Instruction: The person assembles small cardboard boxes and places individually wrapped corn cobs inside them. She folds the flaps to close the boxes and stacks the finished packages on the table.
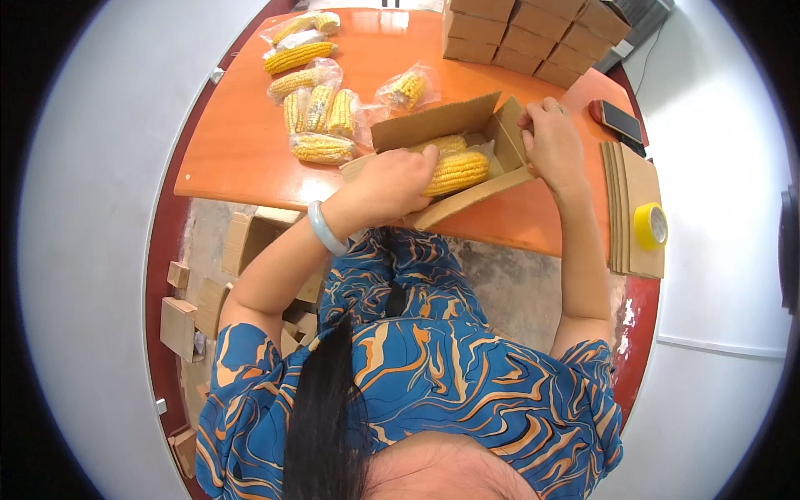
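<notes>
An open cardboard box (431, 124) sits at the near edge of the orange table with its flaps raised or spread. My left hand (400, 181) grips the left end of a yellow corn cob (459, 173) inside the box. Behind that cob lies a second corn cob (445, 144), partly hidden by the first. At the box's right end, my right hand (550, 137) has its curled fingers on the end flap (511, 128), pinching it. Clear plastic wrap shows at the right end of the front cob.
Several corn cobs, most in clear plastic bags (322, 148), lie left on the orange table (237, 144); another bagged cob (406, 89) lies behind the box. Stacked cardboard boxes (515, 37) stand back right. A phone (620, 120), flat cardboard (625, 187) and yellow tape roll (650, 226) lie right.
</notes>
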Available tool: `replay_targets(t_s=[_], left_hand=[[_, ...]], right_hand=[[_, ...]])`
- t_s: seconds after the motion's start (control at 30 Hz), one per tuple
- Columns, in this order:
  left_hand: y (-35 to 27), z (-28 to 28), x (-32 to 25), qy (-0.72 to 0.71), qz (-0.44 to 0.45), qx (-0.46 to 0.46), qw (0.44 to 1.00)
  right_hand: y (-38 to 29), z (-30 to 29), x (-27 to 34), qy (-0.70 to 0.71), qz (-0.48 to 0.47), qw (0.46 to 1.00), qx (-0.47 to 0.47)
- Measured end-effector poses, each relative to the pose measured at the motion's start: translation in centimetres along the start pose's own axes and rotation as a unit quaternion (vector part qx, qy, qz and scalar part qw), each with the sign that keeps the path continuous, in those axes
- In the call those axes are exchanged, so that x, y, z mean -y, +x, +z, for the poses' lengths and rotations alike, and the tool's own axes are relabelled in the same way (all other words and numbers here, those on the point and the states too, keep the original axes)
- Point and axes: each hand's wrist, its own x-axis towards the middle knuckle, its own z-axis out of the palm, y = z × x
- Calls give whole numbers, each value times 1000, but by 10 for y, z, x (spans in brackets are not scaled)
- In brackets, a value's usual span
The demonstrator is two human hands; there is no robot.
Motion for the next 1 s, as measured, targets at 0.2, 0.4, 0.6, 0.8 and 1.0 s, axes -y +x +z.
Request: replay_targets(t_s=[0.2, 0.4, 0.6, 0.8, 1.0], left_hand=[[7, 17, 2, 83, 38, -19, 996], [11, 41, -2, 53, 86, -237, 966], [6, 22, 1, 53, 35, -49, 997], [-16, -23, 24, -29, 11, -43, 999], [-43, -19, 22, -72, -21, -130, 989]], right_hand=[[-5, -2, 26, -84, -1, 993, 88], [-2, -3, 36, 86, -31, 980, 179], [6, 13, 25, 143, -27, 932, 332], [-1, 21, 24, 158, -35, 947, 276], [3, 18, 24, 167, -17, 937, 306]])
